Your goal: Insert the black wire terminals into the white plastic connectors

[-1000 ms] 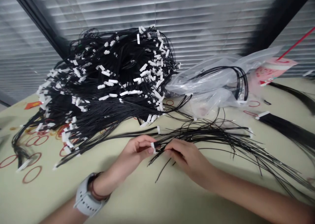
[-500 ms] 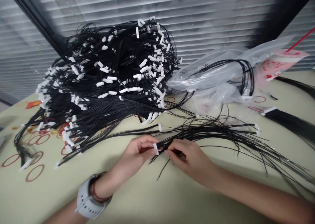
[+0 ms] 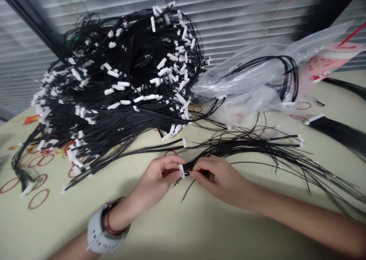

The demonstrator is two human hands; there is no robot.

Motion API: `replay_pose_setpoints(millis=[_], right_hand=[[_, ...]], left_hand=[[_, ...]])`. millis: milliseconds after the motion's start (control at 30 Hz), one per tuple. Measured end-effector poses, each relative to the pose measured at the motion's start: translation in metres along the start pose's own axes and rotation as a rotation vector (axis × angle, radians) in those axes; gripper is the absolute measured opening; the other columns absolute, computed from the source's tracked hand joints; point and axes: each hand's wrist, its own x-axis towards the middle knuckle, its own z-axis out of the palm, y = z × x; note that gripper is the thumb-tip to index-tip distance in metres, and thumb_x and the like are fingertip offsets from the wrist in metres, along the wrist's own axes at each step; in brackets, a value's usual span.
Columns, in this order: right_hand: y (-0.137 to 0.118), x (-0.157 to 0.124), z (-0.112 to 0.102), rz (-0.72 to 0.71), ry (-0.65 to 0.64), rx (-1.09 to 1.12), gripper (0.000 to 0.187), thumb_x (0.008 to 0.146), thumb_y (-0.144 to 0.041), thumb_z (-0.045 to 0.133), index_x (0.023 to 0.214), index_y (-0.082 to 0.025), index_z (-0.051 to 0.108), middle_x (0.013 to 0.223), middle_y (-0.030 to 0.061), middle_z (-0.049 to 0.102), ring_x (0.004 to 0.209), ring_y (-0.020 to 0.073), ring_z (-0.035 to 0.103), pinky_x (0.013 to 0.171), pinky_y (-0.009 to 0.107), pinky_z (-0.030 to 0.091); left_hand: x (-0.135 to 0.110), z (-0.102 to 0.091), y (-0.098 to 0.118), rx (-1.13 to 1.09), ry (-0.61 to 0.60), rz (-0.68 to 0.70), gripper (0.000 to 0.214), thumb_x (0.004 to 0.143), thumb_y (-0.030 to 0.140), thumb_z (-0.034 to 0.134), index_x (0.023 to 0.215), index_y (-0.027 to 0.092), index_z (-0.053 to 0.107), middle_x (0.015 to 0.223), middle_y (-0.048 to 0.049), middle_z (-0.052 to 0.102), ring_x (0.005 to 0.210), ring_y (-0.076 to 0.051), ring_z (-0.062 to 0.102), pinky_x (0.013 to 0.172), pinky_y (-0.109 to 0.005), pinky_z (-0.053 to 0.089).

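My left hand (image 3: 160,176), with a white watch on its wrist, pinches a small white connector (image 3: 181,170) between thumb and fingertips. My right hand (image 3: 220,178) pinches thin black wires (image 3: 197,170) right at that connector. Both hands rest low over the pale table (image 3: 183,229). A loose fan of black wires (image 3: 271,153) spreads to the right from my fingers. Behind them a big heap of black wire harnesses with white connectors (image 3: 122,84) fills the left and middle.
A clear plastic bag (image 3: 251,84) holding looped black wires lies at the right rear, with a pink packet (image 3: 328,63) beyond it. Red rubber bands (image 3: 38,199) lie on the left of the table. Another black wire bundle (image 3: 340,132) lies far right. Window blinds stand behind.
The view has tilted, so the heap sits higher in the picture. My hands stay together at the white connector, with the right fingers shifted slightly closer to it.
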Motion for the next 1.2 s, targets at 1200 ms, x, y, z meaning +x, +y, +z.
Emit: replay_pose_setpoints(millis=[1200], right_hand=[[0.005,-0.009,-0.038,-0.278,-0.173,-0.301,0.021,0.084,-0.026,0.046,0.104,-0.025,0.052,0.095,-0.0009,0.049,0.071,0.0009,0.049,0.064,0.014,0.038]], left_hand=[[0.01,-0.011,0.005,-0.099,0.168,-0.014,0.026,0.072,0.021,0.062,0.095,0.013,0.057,0.088,-0.0039,0.063,0.08,-0.01,0.057,0.073,-0.019,0.043]])
